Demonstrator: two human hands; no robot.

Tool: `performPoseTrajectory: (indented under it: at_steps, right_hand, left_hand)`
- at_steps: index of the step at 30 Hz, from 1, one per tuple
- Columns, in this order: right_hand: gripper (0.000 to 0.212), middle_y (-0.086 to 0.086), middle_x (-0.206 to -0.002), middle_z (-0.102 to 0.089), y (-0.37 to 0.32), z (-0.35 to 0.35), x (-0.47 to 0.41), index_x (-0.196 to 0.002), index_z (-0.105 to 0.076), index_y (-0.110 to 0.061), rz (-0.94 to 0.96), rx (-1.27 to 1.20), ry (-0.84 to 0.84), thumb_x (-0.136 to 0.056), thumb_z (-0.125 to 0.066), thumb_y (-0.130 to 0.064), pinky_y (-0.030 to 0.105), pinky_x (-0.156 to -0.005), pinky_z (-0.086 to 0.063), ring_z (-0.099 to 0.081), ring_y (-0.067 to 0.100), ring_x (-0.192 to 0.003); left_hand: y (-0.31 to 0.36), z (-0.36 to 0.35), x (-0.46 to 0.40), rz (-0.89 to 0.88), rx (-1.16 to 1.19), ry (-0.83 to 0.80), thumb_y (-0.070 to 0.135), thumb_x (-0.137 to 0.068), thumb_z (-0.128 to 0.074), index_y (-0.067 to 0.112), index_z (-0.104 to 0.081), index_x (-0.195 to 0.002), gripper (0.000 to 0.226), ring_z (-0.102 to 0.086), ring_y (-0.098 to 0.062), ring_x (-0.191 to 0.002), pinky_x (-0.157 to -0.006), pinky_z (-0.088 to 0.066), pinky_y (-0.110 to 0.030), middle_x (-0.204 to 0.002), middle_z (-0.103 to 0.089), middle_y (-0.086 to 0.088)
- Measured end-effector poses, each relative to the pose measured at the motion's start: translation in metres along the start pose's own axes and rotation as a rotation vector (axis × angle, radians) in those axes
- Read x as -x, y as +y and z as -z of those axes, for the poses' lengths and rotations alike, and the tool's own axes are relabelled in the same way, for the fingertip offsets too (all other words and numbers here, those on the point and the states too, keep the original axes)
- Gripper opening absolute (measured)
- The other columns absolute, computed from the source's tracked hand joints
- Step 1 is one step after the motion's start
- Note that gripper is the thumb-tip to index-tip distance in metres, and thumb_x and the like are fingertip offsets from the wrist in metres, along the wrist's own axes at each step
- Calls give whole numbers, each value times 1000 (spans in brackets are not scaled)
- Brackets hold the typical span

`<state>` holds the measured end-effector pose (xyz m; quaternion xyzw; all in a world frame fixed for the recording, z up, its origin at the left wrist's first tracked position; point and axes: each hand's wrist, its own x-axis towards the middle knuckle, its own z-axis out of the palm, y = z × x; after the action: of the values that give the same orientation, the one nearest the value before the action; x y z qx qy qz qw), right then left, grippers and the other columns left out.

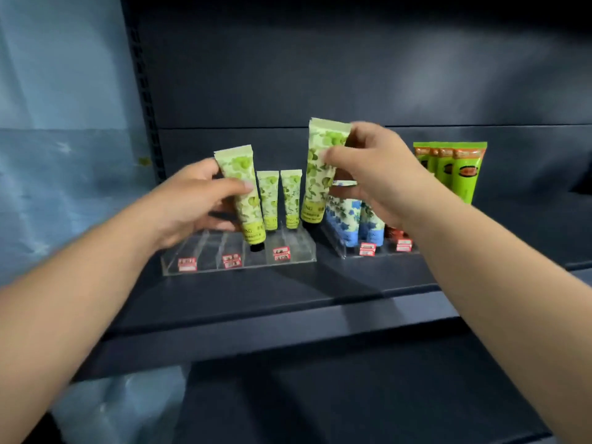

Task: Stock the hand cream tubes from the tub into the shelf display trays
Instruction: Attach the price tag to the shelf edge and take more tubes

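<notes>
- Left hand (192, 200) pinches a glossy green-leaf tube (242, 193), cap down over the clear acrylic tray (205, 261).
- Right hand (381, 174) grips a second flat-crimped tube (320, 174).

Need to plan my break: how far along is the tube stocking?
Done: two green tubes stand in the left tray; blue tubes fill the right tray. In hand: the left hand and right hand each hold a green tube. Left: several left-tray slots are empty; the tub is out of view.
</notes>
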<state>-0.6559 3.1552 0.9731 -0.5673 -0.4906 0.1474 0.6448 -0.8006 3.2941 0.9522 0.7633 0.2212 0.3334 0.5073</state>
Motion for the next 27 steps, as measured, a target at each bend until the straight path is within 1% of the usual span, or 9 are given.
performPoseTrajectory:
  at_steps: [3,7,9,11,16,19,24,26,27]
  right_hand:
    - [21,2,-75,-57,-1,-16,-36,-79,-53,-17,-4,145,24,-86,-55,3,27,-61,-59,-58,11,-62]
    - [24,1,-75,-55,5,-32,-68,-78,-53,-19,-55,379,43,-84,-59,4,24,-60,-57,-57,10,-60]
    - [21,0,-75,-56,9,-37,-79,-79,-56,-18,-53,597,6,-81,-62,2,31,-71,-57,-59,14,-65]
    - [17,-2,-76,-57,9,-42,-87,-88,-59,-16,-67,789,-51,-79,-65,-2,36,-78,-56,-61,19,-72]
    - [21,4,-87,-62,13,-49,-100,-101,-62,-12,-112,1093,-184,-81,-68,-14,21,-58,-46,-56,15,-69]
    - [24,7,-93,-66,18,-51,-106,-104,-63,-9,-133,1167,-212,-82,-67,-17,23,-62,-48,-59,17,-71]
    - [24,6,-89,-61,24,-54,-113,-109,-63,-7,-160,1295,-266,-87,-60,-17,17,-49,-38,-56,19,-73]
    - [26,8,-94,-64,28,-56,-117,-112,-61,-6,-173,1336,-300,-88,-59,-16,20,-50,-43,-60,20,-75]
    - [27,9,-98,-67,31,-56,-119,-112,-61,-5,-189,1339,-315,-88,-60,-15,23,-56,-49,-63,20,-77]
  left_hand:
    - [-7,18,-37,-4,-27,-85,14,-84,-60,25,-58,-92,13,-66,-12,-83,-65,-54,-29,-92,-69,4]
    - [-14,29,-69,-22,-81,-165,10,-83,-63,17,-60,-102,20,-64,-14,-91,-74,-54,-33,-102,-67,-2]
    - [-18,28,-80,-18,-83,-187,9,-83,-63,13,-59,-107,24,-64,-17,-93,-75,-54,-33,-104,-67,-5]
    - [-24,26,-90,-19,-74,-192,9,-83,-64,14,-60,-103,21,-64,-17,-92,-74,-55,-33,-103,-66,-5]
    - [-28,18,-101,-29,-52,-152,7,-79,-68,18,-57,-85,17,-65,-17,-83,-72,-57,-33,-90,-67,-4]
    - [-26,17,-101,-55,-88,-147,7,-76,-71,16,-56,-82,18,-65,-16,-79,-66,-58,-28,-87,-66,-4]
    - [-22,15,-101,-69,-134,-136,6,-75,-71,15,-56,-81,18,-65,-14,-78,-64,-58,-25,-87,-66,-4]
    - [-23,13,-102,-56,-142,-124,6,-75,-71,14,-56,-80,18,-65,-16,-81,-67,-58,-28,-87,-65,-5]
    - [-24,13,-102,-48,-144,-118,6,-75,-72,14,-56,-80,18,-65,-17,-83,-69,-58,-30,-88,-65,-6]
